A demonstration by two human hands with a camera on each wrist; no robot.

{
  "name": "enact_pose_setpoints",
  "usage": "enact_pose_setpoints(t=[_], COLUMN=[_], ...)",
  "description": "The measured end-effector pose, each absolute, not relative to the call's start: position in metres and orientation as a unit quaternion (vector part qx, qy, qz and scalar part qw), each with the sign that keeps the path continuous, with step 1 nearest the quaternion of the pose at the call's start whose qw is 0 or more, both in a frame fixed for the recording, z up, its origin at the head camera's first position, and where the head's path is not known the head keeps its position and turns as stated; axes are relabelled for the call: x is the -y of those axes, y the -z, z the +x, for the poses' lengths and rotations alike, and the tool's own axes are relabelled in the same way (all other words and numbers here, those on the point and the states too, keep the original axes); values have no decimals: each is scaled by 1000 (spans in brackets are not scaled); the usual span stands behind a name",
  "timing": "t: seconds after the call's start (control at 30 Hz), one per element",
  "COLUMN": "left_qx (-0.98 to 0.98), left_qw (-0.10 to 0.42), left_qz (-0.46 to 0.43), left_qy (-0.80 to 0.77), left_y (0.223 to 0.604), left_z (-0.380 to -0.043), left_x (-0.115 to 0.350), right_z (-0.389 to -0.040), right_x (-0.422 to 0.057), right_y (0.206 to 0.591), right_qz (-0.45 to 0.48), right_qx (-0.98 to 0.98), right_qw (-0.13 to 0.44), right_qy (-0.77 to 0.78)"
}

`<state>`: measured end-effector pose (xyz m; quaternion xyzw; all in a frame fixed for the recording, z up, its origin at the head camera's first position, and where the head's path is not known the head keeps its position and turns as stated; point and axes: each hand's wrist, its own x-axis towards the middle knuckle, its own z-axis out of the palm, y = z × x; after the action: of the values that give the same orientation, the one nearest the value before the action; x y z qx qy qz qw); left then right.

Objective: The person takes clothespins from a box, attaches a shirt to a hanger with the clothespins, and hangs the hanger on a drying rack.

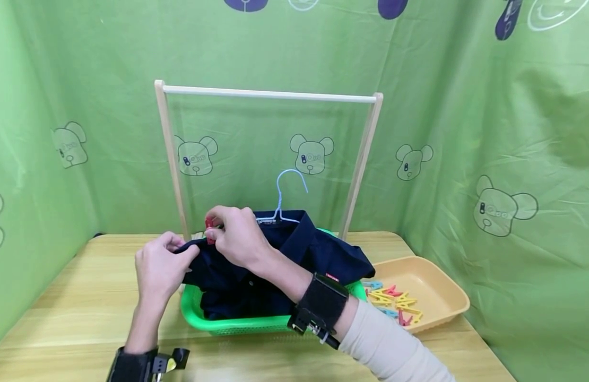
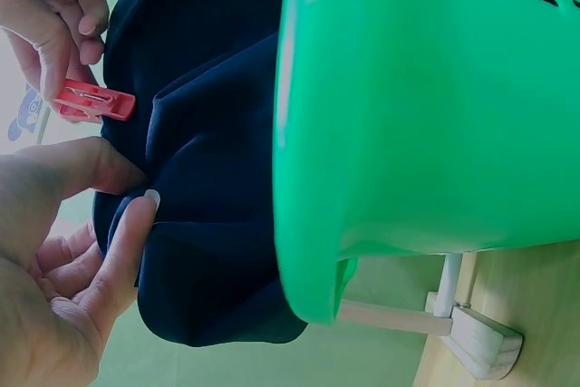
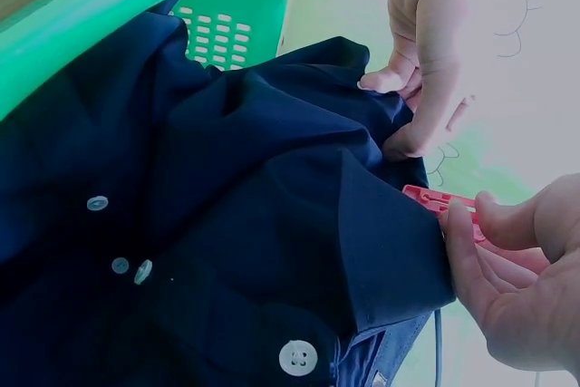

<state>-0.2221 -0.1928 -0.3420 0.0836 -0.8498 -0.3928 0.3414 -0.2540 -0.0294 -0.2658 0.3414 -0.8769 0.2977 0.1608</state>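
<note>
A dark navy button-up shirt [image 1: 299, 244] lies in a green basket [image 1: 237, 324], with a light blue wire hanger [image 1: 279, 199] in its collar, hook upward. My left hand [image 1: 159, 265] pinches the shirt's shoulder edge between thumb and fingers, seen closely in the left wrist view. A red clothespin [image 2: 95, 101] is pinched in my right hand [image 1: 239, 236], just along the same edge from the left fingers. The clothespin's tip overlaps the cloth in the left wrist view. White buttons [image 3: 298, 358] run down the shirt front in the right wrist view.
Behind the basket stands a rack with a white top bar [image 1: 270, 94] and wooden posts. An orange tray [image 1: 433, 286] at the right holds several yellow, red and blue clothespins [image 1: 395, 300]. Green printed curtain surrounds the wooden table [image 1: 51, 318].
</note>
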Motion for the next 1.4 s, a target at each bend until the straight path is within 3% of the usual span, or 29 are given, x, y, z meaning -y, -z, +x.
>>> enact_pose_setpoints(t=[1.4], left_qx=[850], left_qw=[341], left_qz=[79], left_qy=[393], left_y=[341], left_z=[-220], left_x=[194], right_z=[-240], right_x=[23], right_y=[261], right_qz=[313], right_qx=[882], right_qw=[131], right_qy=[-327])
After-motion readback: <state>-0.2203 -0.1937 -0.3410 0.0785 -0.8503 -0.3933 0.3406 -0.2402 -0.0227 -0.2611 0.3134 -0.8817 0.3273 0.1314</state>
